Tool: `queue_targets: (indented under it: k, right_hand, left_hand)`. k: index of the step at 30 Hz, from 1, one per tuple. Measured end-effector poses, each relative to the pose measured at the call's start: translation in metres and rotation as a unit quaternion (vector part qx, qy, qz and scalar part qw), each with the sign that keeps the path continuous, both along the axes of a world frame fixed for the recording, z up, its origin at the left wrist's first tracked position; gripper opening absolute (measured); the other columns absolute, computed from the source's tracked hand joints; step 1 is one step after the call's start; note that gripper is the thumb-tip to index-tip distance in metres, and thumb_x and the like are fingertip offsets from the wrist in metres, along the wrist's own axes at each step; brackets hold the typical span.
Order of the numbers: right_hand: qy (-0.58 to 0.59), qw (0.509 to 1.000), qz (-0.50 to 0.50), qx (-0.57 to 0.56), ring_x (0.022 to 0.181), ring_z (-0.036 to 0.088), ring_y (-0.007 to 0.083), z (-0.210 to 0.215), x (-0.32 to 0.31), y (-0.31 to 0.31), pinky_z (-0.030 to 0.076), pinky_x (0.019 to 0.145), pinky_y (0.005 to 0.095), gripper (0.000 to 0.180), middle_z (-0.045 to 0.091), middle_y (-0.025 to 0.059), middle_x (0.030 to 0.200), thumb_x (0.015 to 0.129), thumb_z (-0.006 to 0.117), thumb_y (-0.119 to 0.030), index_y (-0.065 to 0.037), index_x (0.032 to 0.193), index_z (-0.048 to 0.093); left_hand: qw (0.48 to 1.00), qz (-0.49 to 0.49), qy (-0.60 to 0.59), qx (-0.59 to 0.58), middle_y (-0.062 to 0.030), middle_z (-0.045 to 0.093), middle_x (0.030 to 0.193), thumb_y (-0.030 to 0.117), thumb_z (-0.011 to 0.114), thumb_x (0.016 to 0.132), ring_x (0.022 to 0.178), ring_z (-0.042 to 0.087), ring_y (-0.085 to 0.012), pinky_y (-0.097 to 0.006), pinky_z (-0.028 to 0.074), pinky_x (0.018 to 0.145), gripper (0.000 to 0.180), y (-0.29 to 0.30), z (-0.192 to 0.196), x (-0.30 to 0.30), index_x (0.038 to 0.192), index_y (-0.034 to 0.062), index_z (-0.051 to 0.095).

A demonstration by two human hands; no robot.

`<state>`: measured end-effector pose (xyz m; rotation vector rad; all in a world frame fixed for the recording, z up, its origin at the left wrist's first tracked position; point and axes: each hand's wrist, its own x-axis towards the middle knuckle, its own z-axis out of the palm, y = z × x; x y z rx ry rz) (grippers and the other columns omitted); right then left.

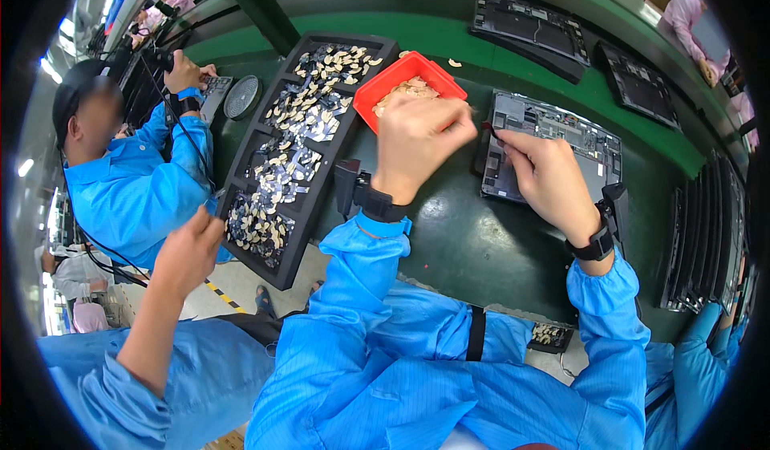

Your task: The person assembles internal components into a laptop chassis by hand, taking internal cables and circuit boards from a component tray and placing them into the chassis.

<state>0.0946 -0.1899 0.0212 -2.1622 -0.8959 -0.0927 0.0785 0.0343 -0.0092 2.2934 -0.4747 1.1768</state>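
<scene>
In front of me lies an open laptop base (pixel 553 129) with its circuit board exposed. My right hand (pixel 549 173) is closed in a pinch at the base's left edge; a small dark bit shows by its fingertips, too small to name. Just left of it, my left hand (pixel 417 141) is closed over the near side of a red plastic bin (pixel 365 101). Its fingertips point toward the laptop, and whatever they hold is hidden. Pale small pieces (pixel 415 89) fill the bin. Both my wrists wear black bands.
A long black compartment tray (pixel 321 181) holds many pale curved bits and dark pieces. A co-worker's hand (pixel 188 249) is at its near left edge. Another person (pixel 132 161) works beyond it. More laptop parts (pixel 529 29) lie behind; black panels (pixel 702 233) stand stacked at right.
</scene>
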Motion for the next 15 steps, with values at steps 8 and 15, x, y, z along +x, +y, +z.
queue_targets:
  k: [8,15]
  right_hand:
    - [-0.245,0.967,-0.075,0.007,0.108,0.073,0.0363,-0.01,0.002,0.002,0.059,0.083,0.0469,0.036,0.077,0.018,0.114,0.086,0.067,0.0,-0.004,0.121,0.075]
    - [-0.076,0.988,-0.061,0.118,0.12,0.071,0.0308,0.009,-0.038,-0.027,0.057,0.095,0.0422,0.027,0.078,0.0143,0.117,0.099,0.069,-0.007,0.001,0.124,0.075]
  left_hand:
    - [0.987,0.038,0.077,-0.134,-0.0182,0.078,0.086,0.017,0.075,0.095,0.076,0.078,-0.0283,-0.034,0.057,0.068,0.02,-0.012,0.018,-0.012,0.103,-0.0005,0.081]
    - [0.917,-0.163,0.226,-0.287,-0.0207,0.074,0.08,0.009,0.071,0.096,0.068,0.075,-0.0265,-0.034,0.051,0.06,0.014,-0.068,0.026,-0.042,0.1,-0.0015,0.08]
